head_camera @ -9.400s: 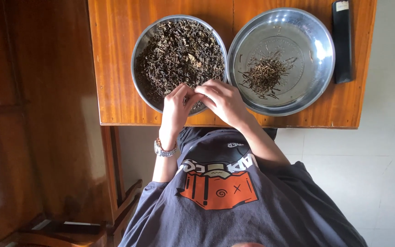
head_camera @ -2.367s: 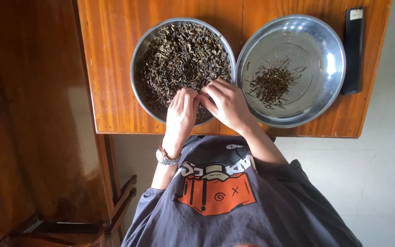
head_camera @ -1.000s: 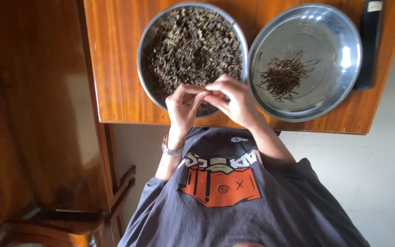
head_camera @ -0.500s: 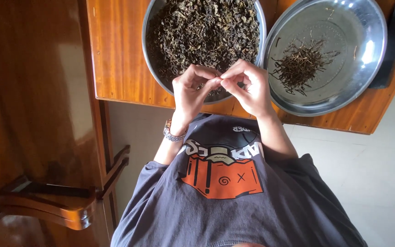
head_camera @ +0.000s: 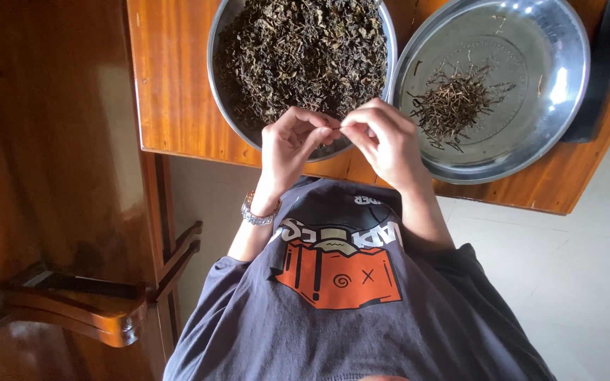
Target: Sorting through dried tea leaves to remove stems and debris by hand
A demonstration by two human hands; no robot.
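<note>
Table (head_camera: 178,106) edge: left hand (head_camera: 287,144) and right hand (head_camera: 383,137) fingertips pinch one stem over leaf pan (head_camera: 229,106); next probably stem pan (head_camera: 566,113).

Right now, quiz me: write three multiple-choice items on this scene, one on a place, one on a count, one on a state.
1. Where does the pile of picked stems lie?
A. In the right-hand steel bowl
B. On the floor
C. On the chair

2. How many steel bowls stand on the wooden table?
A. One
B. Two
C. Four

3. How do the left hand and right hand stand?
A. Flat on the table
B. Fingertips pinched together over the bowl of dried leaves
C. Hanging down

Answers: 1 A, the stems sit mid-bowl; 2 B, two bowls side by side; 3 B, both hands' fingertips meet.
</note>
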